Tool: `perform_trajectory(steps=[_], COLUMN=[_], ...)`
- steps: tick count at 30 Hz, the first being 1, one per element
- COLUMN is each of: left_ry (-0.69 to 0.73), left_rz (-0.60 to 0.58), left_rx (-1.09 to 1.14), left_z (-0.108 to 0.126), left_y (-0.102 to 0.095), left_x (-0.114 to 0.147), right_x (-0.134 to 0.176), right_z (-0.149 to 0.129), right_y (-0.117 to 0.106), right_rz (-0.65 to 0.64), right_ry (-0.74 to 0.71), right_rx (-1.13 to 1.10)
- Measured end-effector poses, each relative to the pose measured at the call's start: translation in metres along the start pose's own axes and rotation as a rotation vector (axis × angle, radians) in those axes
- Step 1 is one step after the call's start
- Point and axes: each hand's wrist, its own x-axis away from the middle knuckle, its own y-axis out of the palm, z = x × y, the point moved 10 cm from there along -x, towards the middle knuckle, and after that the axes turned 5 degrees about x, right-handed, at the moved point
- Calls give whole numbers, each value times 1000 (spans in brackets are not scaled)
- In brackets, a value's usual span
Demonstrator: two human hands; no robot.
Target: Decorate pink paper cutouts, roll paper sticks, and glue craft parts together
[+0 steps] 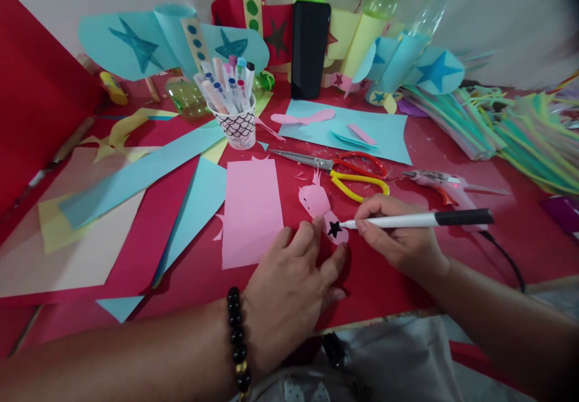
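A small pink paper cutout [315, 197] lies on the red table, with a black star [335, 229] on its lower lobe. My left hand [294, 269] rests on the table with fingers spread, its fingertips touching the edges of that lobe. Between the thumb and fingers of my right hand [398, 236] is a white marker [416, 219] with a black cap on its back end. The marker's tip meets the paper at the star's right side. Just left of the cutout lies a pink paper rectangle [251, 209]. Scissors [335, 164] with red and yellow handles lie behind it.
A cup of markers [237, 126] stands behind the pink rectangle. The pink glue gun [452, 188] with its cord lies at right. Blue paper [389, 131], a leaning black phone [310, 52], paper-wrapped bottles [393, 67] and pipe cleaners [470, 119] are farther back. Coloured sheets [90, 257] overlap at left.
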Motion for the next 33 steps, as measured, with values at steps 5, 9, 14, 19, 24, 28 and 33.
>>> perform_trajectory(steps=[5,9,14,19,24,28,33], left_ry=[4,6,5,2,1,1,4], left_rz=[0,2,-5,6,10,-10,1], left_rx=[-4,-6,-12,-20,-7,-1,-9], left_z=[0,0,0,0,0,0,0], left_y=[0,1,1,0,-1,1,0], left_x=[0,0,0,0,0,0,0], right_x=[-1,-2,-2,-2,-2,-2,0], right_z=[-5,-5,-3,0,-1,-4,-4], right_y=[3,6,7,8,8,8,5], right_rz=[-27,-38,-32,-33,-29,-43,-30], right_ry=[-31,-31,-27,-24,-22,-31,-34], right_rx=[17,28,51,61,57,39,33])
